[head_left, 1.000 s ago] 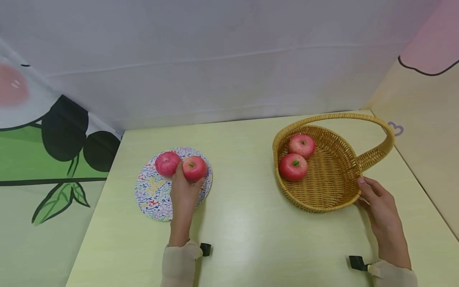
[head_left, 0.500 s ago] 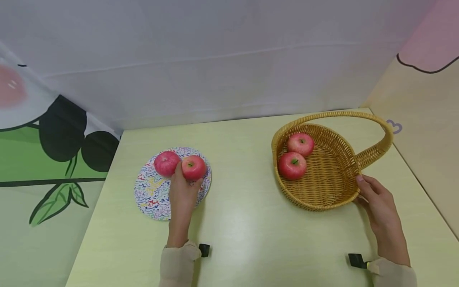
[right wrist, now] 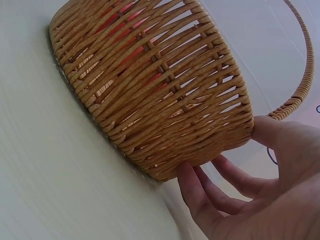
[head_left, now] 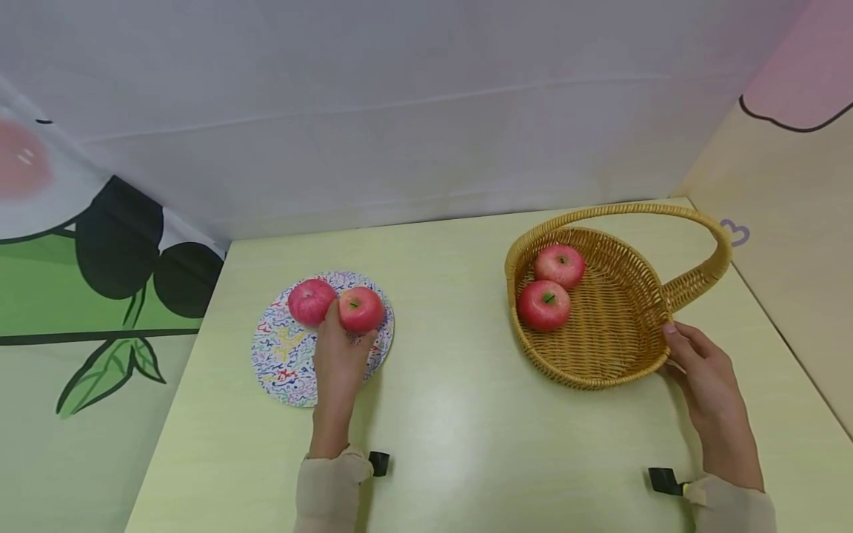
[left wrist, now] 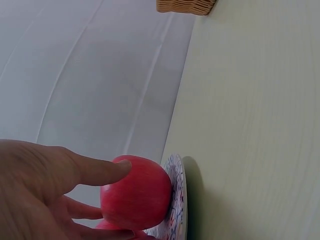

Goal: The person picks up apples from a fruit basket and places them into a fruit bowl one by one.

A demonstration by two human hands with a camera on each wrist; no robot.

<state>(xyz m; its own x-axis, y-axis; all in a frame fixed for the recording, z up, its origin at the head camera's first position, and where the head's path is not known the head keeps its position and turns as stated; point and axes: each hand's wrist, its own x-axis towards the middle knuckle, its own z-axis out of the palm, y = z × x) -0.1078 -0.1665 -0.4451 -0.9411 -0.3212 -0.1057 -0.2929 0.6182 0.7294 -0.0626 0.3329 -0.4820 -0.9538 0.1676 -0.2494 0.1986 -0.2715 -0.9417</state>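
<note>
My left hand point(head_left: 341, 359) grips a red apple point(head_left: 362, 309) on the right side of a round plate point(head_left: 286, 370) with a multicoloured squiggle pattern. In the left wrist view the thumb lies across the near side of this apple point(left wrist: 142, 197) while the fingers reach round behind it. Just left of it on the plate sits a second apple point(head_left: 310, 302), close to the fingertips. My right hand point(head_left: 713, 385) holds the right side of a woven basket point(head_left: 603, 337), thumb at the rim and fingers against the outer wall point(right wrist: 165, 100). Two apples point(head_left: 545, 306) lie inside, at the basket's left.
The basket's tall arched handle point(head_left: 640, 209) rises over its back and right side. Both stand on a pale table point(head_left: 440, 333), with a stretch of bare tabletop between plate and basket. A light cloth wall point(head_left: 413, 148) runs along the table's far edge.
</note>
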